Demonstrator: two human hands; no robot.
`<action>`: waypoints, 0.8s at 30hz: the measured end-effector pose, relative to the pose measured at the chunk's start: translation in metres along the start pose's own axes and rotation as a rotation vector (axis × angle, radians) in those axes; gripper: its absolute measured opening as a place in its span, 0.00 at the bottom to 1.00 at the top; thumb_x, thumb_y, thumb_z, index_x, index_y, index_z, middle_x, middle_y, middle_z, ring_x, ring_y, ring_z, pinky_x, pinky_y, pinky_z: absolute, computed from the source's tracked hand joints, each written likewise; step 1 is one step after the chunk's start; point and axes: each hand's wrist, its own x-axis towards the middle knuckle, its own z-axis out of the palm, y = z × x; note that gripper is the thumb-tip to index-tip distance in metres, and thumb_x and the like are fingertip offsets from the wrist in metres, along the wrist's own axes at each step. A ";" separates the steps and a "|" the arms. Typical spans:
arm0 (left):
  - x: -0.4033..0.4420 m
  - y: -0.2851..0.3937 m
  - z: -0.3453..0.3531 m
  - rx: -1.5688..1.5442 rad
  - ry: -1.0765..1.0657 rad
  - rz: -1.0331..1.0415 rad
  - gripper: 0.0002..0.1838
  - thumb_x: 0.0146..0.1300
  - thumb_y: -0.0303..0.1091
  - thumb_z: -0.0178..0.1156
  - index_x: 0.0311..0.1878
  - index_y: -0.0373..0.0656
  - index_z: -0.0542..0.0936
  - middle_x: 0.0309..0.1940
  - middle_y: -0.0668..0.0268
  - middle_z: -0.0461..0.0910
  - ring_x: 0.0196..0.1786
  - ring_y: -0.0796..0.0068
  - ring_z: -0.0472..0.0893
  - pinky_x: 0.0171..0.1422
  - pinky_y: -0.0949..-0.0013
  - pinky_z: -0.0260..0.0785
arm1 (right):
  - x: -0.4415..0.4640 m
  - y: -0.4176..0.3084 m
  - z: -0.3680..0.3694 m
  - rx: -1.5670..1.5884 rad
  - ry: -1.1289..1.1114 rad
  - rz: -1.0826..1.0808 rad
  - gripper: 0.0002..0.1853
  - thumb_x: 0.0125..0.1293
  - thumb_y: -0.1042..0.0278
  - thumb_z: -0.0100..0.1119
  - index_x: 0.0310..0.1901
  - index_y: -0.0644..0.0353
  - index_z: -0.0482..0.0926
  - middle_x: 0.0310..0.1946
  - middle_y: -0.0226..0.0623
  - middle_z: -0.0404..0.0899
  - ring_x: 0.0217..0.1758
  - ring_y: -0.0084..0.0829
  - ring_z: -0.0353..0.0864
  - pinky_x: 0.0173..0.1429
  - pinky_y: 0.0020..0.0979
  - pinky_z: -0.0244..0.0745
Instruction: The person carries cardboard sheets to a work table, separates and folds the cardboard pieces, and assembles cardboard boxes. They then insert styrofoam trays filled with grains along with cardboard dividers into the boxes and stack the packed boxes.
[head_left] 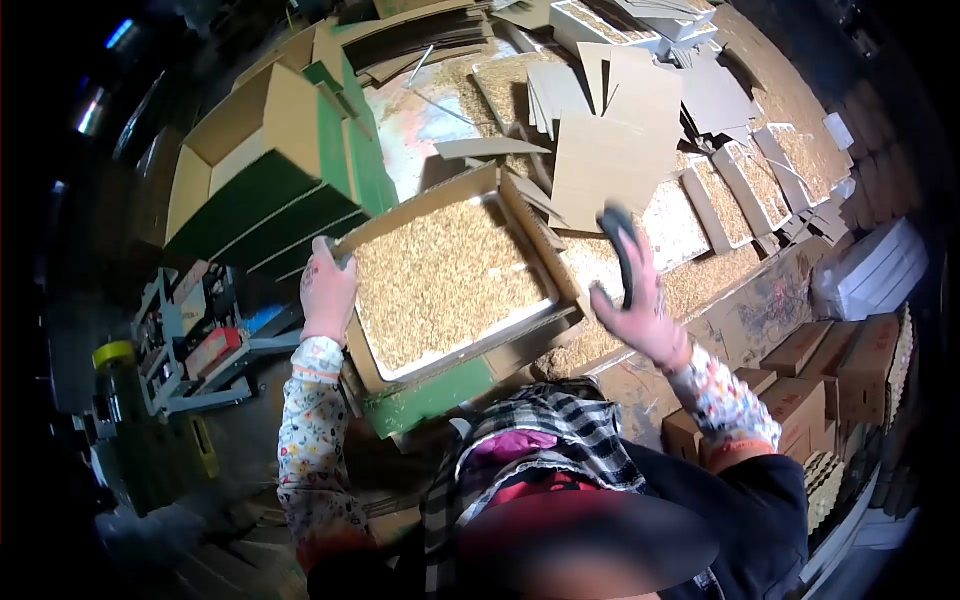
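Note:
An open cardboard box (515, 205) holds a white tray (470, 357) filled with small tan pieces like grain or wood chips. At its left edge my left hand (328, 290), in a pink glove, grips the cardboard wall with the thumb over the rim. My right hand (645, 310) is raised to the right of the box, not touching it. Its fingers are spread, and the index finger looks dark. Beneath the box lies green cardboard (430, 397).
Large green-and-tan boxes (260, 190) stand at the left. Loose cardboard sheets (610, 165) lie beyond the box. Several filled trays (752, 185) line the right. Brown cartons (800, 410) are stacked at lower right, and a metal rack (190, 345) stands at lower left.

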 end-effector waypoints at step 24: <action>-0.070 0.059 -0.066 0.302 -0.253 0.638 0.42 0.51 0.56 0.62 0.67 0.48 0.63 0.62 0.45 0.62 0.64 0.48 0.63 0.67 0.53 0.54 | 0.091 0.013 0.064 -0.272 -1.099 -0.791 0.21 0.57 0.64 0.53 0.55 0.44 0.75 0.57 0.39 0.73 0.64 0.42 0.67 0.67 0.40 0.60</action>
